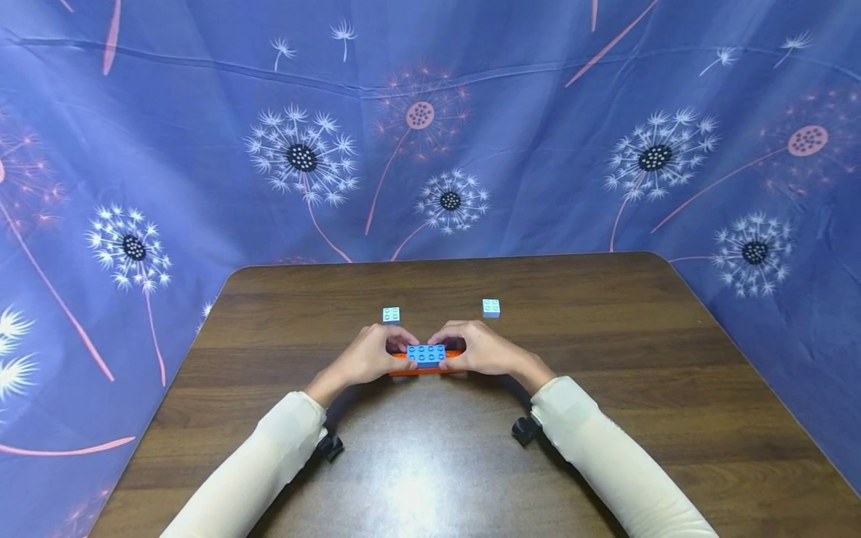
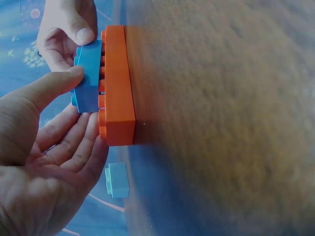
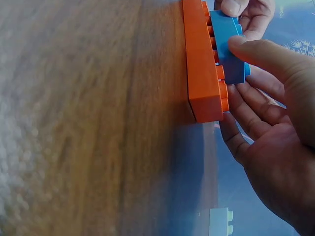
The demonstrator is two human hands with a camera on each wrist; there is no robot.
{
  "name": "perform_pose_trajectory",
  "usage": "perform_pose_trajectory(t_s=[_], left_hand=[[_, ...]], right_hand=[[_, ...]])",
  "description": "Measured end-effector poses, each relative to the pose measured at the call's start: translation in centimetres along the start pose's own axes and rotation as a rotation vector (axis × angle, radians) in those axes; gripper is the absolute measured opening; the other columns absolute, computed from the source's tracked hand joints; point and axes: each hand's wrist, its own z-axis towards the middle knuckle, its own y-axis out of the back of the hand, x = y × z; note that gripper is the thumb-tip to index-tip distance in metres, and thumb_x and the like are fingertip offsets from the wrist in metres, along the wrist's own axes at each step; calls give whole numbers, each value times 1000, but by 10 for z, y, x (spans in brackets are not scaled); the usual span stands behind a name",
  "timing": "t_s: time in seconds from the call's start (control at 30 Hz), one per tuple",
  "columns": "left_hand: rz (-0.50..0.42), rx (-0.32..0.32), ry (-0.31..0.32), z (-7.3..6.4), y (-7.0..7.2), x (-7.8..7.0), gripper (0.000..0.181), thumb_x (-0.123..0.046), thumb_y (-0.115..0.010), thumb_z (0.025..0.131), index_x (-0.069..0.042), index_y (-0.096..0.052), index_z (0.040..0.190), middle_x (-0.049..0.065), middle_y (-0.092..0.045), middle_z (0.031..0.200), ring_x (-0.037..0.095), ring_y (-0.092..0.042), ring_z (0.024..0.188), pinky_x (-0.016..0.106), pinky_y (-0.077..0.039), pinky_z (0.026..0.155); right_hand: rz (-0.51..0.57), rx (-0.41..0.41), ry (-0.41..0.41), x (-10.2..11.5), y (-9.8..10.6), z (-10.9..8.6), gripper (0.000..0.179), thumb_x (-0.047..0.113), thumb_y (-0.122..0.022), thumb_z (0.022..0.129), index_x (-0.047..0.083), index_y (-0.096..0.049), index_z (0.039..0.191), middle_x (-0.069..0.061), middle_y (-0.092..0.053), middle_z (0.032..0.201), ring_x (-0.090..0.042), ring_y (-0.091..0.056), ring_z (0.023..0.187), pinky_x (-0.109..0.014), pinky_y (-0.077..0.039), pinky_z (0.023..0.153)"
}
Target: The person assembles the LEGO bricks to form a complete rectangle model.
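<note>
Both hands grasp the blue brick [image 1: 427, 354]: the left hand [image 1: 368, 354] pinches its left end and the right hand [image 1: 489, 350] its right end, each with the thumb on the near side and fingers on the far side. The blue brick is level, its two rows of four studs facing up, right above the orange brick [image 2: 118, 88]. Orange studs show in the narrow space between the two, so they are not pressed flush; whether the blue underside touches the stud tops I cannot tell. The orange brick is longer, with studs bare past both ends of the blue one, and lies parallel to the far edge of the tabletop [image 1: 605, 336], slightly left of that edge's middle.

Two pale bricks, four studs each, stand between the hands and the far edge: the left pale brick [image 1: 391, 314] nearer the far left corner, the right pale brick [image 1: 491, 308] nearer the far right corner. A blue dandelion-print cloth [image 1: 538, 187] hangs beyond the far edge. White sleeves [image 1: 599, 441] cover both forearms.
</note>
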Motion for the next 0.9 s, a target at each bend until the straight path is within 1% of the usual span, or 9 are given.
perform_pose_trajectory(t_s=[0.13,0.3,0.5,0.63,0.77,0.9], left_hand=[[-2,-1,15,-2,0,0,30,-21,-88,81,-13,-78,107,0,-77,94,9,-69,86,28,-57,80],[-9,4,29,-3,0,-1,29,-21,-88,82,-12,-77,107,1,-77,94,11,-70,87,25,-56,78],[-3,5,24,-3,0,-1,29,-20,-88,82,-11,-77,107,1,-77,94,11,-70,87,25,-56,78],[-10,4,25,-2,0,-1,28,-20,-88,81,-12,-77,106,0,-76,93,11,-70,87,26,-56,79],[-24,3,31,-2,0,1,28,-19,-89,81,-13,-77,106,0,-76,92,10,-69,86,27,-56,79],[-20,7,40,-1,0,1,28,-18,-89,80,-14,-77,104,-1,-75,90,9,-68,85,27,-55,79]], right_hand=[[-16,9,0,2,1,1,34,19,-81,88,17,-74,122,2,-72,117,-13,-65,99,-29,-53,88],[-12,12,-3,2,1,1,34,20,-82,89,18,-74,122,2,-72,117,-16,-67,101,-30,-53,89],[-18,2,11,1,0,1,34,21,-82,89,18,-74,121,3,-72,117,-14,-66,101,-28,-52,89],[-3,0,24,0,0,1,33,22,-83,88,18,-75,120,3,-72,116,-14,-67,101,-28,-53,88],[23,5,19,-2,0,1,33,23,-83,88,19,-75,120,4,-72,116,-14,-67,101,-29,-53,88],[41,13,5,-3,0,1,33,23,-84,88,20,-75,119,5,-72,116,-13,-67,101,-29,-54,88]])
